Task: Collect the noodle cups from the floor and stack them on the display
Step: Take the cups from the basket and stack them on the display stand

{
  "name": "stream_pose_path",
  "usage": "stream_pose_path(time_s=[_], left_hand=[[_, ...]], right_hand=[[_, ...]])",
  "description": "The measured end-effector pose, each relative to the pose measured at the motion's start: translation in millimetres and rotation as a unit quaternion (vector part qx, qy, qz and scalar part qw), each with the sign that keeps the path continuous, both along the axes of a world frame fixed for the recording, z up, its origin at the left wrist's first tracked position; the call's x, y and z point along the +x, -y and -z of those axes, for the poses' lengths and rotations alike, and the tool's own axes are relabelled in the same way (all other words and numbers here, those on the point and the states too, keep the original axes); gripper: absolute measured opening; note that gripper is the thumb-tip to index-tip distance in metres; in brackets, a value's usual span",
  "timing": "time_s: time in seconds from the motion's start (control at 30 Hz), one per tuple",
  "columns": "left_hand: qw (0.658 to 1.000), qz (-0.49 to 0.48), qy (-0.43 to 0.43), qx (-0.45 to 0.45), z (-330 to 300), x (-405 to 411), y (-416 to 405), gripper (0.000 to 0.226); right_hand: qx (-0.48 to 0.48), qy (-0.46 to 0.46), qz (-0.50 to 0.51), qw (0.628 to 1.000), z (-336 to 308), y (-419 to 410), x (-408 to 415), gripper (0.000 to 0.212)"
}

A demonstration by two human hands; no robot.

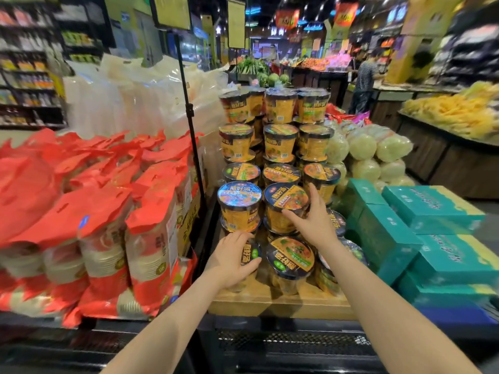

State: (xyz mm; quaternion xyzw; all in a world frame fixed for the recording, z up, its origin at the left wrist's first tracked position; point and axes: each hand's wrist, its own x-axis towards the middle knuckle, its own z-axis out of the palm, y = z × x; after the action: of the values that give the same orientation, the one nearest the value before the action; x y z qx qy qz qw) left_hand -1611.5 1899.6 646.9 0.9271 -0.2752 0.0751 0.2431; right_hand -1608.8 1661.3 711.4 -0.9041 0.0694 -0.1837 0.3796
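Yellow noodle cups with dark lids are stacked in stepped tiers on a wooden display (pixel 280 303). My left hand (pixel 232 259) grips the lid of a front-row cup (pixel 252 256) at the bottom left, covering most of it. My right hand (pixel 310 220) holds the right side of a second-tier cup (pixel 283 203), thumb along its rim. Beside it stands another cup (pixel 239 205) with a shiny lid. A front-row cup (pixel 291 261) sits between my arms. The floor is out of sight.
Red-topped bags of bowls (pixel 108 225) fill the shelf to the left, behind a black sign pole (pixel 190 125). Teal boxes (pixel 432 238) are piled to the right, pale round packs (pixel 372 155) behind them. A person (pixel 363 82) stands far back by the produce.
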Motion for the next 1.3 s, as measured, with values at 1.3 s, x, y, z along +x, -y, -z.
stream_pose_path(time_s=[1.3], left_hand=[[0.984, -0.163, -0.051, 0.056, 109, -441, -226, 0.058]], right_hand=[[-0.191, -0.120, -0.250, 0.941, 152, -204, -403, 0.056]])
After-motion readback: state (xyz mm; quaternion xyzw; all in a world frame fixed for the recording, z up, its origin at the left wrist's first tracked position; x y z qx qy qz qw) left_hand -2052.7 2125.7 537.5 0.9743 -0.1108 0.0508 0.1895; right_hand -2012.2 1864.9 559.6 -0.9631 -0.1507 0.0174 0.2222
